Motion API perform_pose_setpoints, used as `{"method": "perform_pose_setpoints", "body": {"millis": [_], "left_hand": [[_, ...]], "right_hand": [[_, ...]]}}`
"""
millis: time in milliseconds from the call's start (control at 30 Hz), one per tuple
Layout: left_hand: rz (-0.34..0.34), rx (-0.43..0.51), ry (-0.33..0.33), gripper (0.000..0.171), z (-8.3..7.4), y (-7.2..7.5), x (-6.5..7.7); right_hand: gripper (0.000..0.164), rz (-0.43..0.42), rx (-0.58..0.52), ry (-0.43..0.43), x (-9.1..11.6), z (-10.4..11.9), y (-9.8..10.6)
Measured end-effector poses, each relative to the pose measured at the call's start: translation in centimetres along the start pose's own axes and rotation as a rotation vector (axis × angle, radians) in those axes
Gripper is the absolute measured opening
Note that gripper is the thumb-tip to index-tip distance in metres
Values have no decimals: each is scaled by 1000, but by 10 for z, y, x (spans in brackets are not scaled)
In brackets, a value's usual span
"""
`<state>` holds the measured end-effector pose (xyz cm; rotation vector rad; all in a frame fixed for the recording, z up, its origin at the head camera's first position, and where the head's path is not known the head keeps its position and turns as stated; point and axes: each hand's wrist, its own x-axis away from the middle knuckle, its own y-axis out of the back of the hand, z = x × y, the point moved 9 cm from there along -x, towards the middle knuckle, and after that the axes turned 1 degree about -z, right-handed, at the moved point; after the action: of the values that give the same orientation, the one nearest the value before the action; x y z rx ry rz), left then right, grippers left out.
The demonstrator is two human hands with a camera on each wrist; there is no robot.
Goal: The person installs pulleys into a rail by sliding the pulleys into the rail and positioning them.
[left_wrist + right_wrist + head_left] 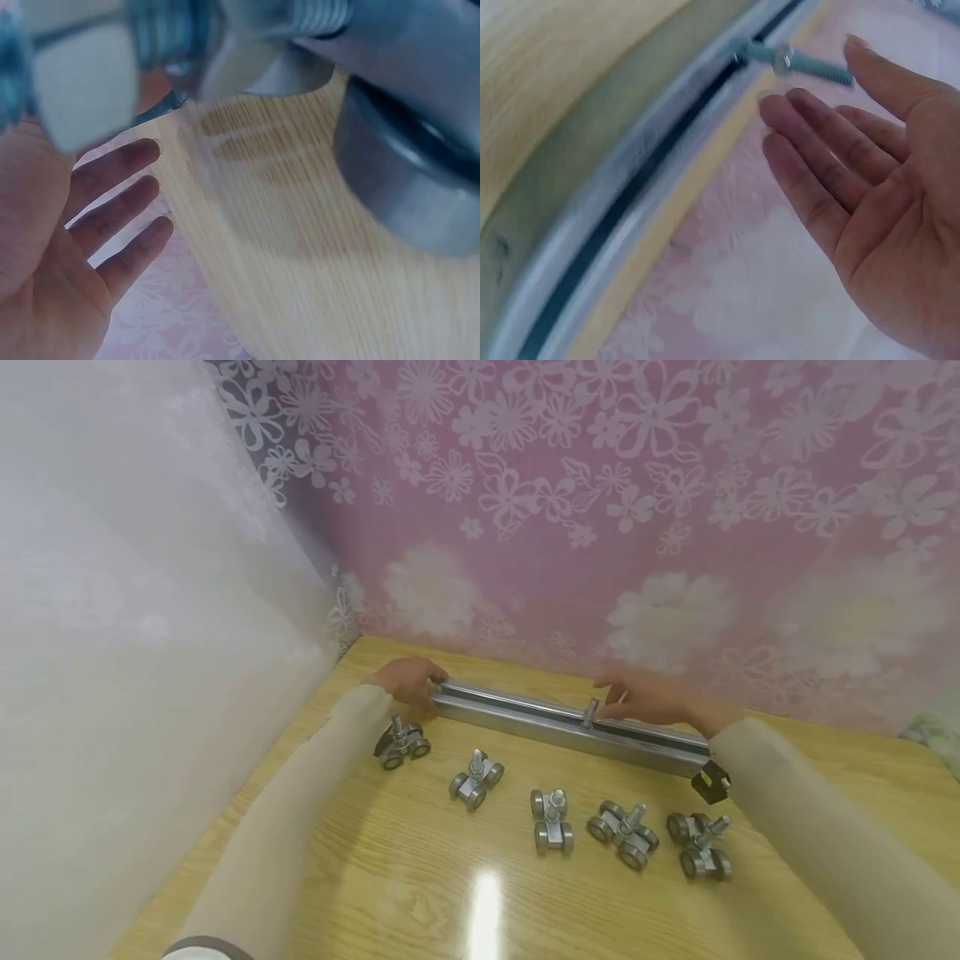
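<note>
My left hand (pixel 408 680) has the left end of the slotted metal rail (pixel 510 720) between thumb and index finger; in the left wrist view the other three fingers reach out, spread apart and fairly straight. My right hand (pixel 651 697) is slack, palm broad, fingers loosely extended around the threaded bolt (pixel 591 712), thumb above its tip and fingertips just below; I cannot tell whether any of them touches it. The bolt rises out of the rail's slot, a little right of the middle, tilted slightly. The rail lies across the wooden bench (pixel 420 868) near its far edge, with five wheeled trolleys (pixel 552 822) spread along its near side, bolts up. Pink flowered fabric (pixel 480 535) hangs behind.
</note>
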<state>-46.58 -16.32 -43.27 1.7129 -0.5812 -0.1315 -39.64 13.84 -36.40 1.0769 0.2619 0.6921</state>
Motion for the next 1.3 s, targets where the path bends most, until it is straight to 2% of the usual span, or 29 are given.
{"method": "perform_pose_setpoints", "body": {"millis": [167,300,400,533,700,833,967,1100,1300], "left_hand": [[-10,-6,-11,66,1,1,2],[-6,-1,-3,67,2,2,3],[0,4,6,67,0,3,4],[5,8,14,68,-2,4,6],[9,13,15,68,-3,5,7],[10,24,6,69,-4,4,7],[6,14,0,68,-6,3,6],[10,11,-5,67,-9,1,7],[11,28,-17,66,-11,2,10]], "right_hand": [[60,-48,11,-60,30,-14,25],[69,-27,11,-127,63,-38,31],[79,-24,40,-160,90,-63,29],[91,-2,82,-198,121,-100,16],[93,-9,-37,-245,149,-136,1],[89,-60,-47,-250,161,-152,-4],[78,-111,-21,-227,167,-157,-5],[70,-124,-17,-222,169,-160,-8],[70,-141,-22,-225,169,-160,-8]]}}
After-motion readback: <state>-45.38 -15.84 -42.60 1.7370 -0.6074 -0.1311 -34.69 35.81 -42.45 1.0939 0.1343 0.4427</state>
